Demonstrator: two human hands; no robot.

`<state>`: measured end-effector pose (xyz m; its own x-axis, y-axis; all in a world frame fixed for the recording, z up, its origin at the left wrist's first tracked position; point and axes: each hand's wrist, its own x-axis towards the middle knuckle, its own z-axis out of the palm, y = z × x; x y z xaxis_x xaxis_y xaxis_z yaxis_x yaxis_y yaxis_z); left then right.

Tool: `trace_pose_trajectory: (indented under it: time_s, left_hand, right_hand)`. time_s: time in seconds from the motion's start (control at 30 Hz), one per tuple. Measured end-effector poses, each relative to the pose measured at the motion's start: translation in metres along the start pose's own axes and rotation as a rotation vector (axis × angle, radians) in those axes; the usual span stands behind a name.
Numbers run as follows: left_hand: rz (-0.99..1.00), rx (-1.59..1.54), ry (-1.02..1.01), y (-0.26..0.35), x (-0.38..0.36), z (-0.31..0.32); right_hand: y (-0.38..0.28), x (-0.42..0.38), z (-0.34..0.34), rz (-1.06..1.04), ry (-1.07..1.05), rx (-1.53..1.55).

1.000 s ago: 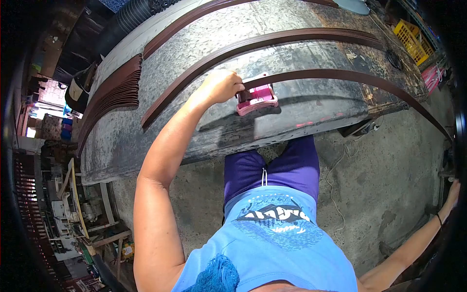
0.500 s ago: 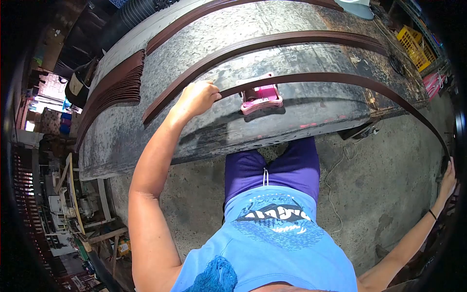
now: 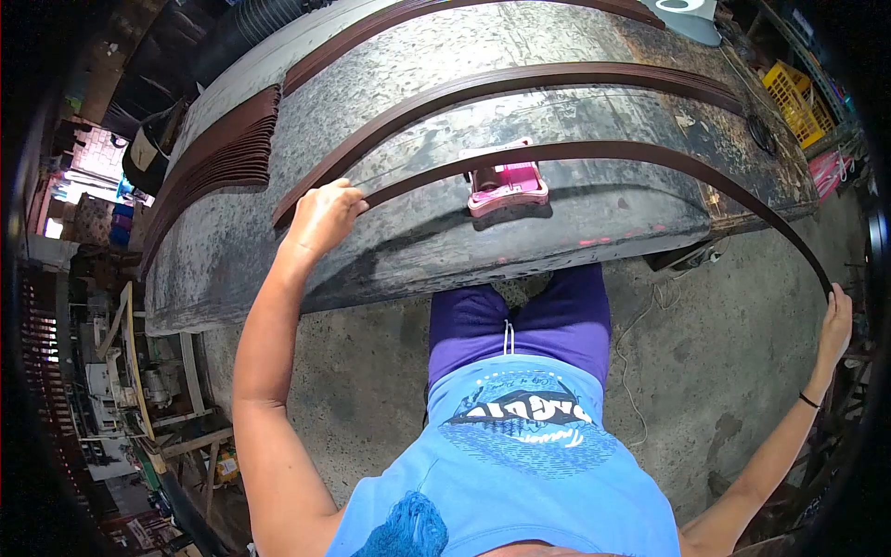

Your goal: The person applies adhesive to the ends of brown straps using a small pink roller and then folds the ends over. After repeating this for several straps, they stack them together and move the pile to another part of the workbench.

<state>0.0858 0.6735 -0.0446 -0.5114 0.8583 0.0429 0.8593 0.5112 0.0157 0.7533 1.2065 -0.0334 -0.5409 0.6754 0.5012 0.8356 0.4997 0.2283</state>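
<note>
A long dark brown belt strap [image 3: 594,151] stretches across the front of the table, pinched at its left end by my closed left hand [image 3: 325,218]. Its other end hangs past the table's right side, where my right hand [image 3: 837,325] grips it. Between the two, the strap passes over a pink tray [image 3: 509,197] with a dark brown piece inside it. Whether the strap touches that piece is hard to see. Just behind my left hand lies the end of a stack of similar straps [image 3: 445,93].
More brown straps lie fanned out [image 3: 218,167] at the table's left, with another stack [image 3: 371,37] along the back. The worn table [image 3: 390,260] has a dark, stained top. A yellow basket [image 3: 796,102] stands beyond its right end, and a thin cord [image 3: 626,362] lies on the floor.
My left hand has moved left and slightly toward me, drawing the strap leftward over the tray. My right hand has come in a little to the left and up with its end.
</note>
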Motion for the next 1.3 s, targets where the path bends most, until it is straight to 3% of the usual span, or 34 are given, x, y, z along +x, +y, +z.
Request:
trace_pose_trajectory:
  time_s: [0.97, 1.3]
  left_hand:
    - [-0.453, 0.14, 0.078, -0.077, -0.167, -0.019]
    - [-0.654, 0.195, 0.016, -0.099, -0.231, -0.033]
  right_hand:
    - [-0.22, 0.042, -0.009, -0.264, -0.056, 0.346]
    - [-0.298, 0.065, -0.009, -0.414, -0.062, 0.462]
